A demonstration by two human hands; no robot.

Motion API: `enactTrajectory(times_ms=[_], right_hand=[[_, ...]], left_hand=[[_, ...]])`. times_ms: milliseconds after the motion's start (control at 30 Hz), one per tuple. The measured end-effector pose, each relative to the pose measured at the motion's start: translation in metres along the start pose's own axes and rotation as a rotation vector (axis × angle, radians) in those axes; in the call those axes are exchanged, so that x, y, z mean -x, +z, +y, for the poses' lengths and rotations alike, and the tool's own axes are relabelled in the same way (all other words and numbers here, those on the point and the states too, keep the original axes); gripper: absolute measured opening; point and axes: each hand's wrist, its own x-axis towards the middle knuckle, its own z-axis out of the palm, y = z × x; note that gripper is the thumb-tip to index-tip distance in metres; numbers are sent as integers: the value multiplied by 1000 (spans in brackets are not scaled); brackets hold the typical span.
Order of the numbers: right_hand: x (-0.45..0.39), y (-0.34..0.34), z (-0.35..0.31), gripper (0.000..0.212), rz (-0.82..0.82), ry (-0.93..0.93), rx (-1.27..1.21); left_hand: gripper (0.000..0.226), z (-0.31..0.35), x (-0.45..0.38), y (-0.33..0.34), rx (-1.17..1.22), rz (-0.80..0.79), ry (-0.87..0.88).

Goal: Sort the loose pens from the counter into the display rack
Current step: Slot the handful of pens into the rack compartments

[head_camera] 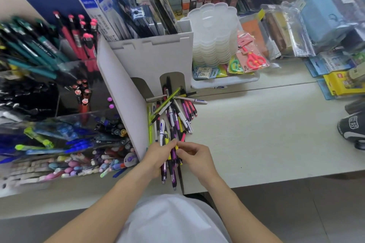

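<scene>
Several click pens, purple and yellow among them, form the bundle (169, 163) your left hand (158, 156) grips, tips toward 6 o'clock, so you can gather more before one trip to the rack. Your right hand (194, 156) pinches a yellow pen (177, 147) at the bundle's top, seemingly aligning it with the others. Loose pens (173, 108) lie heaped on the counter (266, 124) at 12 o'clock from your hands, against the white cardboard divider (122, 94). The display rack (59, 124) (clear compartments, already crowded) stands at 9 o'clock. Most of the pile looks unsorted.
</scene>
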Motion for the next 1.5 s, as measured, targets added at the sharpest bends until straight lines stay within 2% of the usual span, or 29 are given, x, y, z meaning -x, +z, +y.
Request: enactTrajectory(times_ms=[167,300,367,467,500,600,700,833,933,1000,1133,1233,1367,1500], right_hand=[[-1,0,-1,23,-42,59,-136],[-4,-4,-2,14,-46,144,-241],[-4,-3,-2,12,-42,168,-270],[-3,-2,-4,16,-16,182,-257],[-3,-2,-7,17,-2,188,-246],[-6,-4,-11,26,33,202,-211],[-12,-8,-15,40,11,209,-239],[-13,-13,-27,46,-119,128,-374],[-20,-13,-32,67,-131,32,-512],[-24,-11,-32,76,-115,-28,-480],[-25,-10,-32,65,-84,-89,-381],[-22,-7,-31,58,-74,-158,-197],[-20,0,-19,70,-170,-119,-133],[-13,9,-13,34,-163,-42,-203]], left_hand=[[65,5,11,-2,-42,-27,60],[43,7,14,-6,-102,-68,114],[44,8,16,-6,-151,-42,150],[65,3,13,-4,-251,-7,176],[59,2,12,-5,-273,6,188],[21,2,13,-6,-231,-10,243],[12,5,21,-7,-172,-110,264],[18,9,32,-3,-91,-275,223],[24,11,37,3,31,-456,143],[19,14,39,5,56,-546,99],[13,9,37,5,64,-624,30],[17,-1,37,7,72,-639,-24],[21,-12,38,2,42,-636,-39],[25,-20,39,-4,86,-680,-51]])
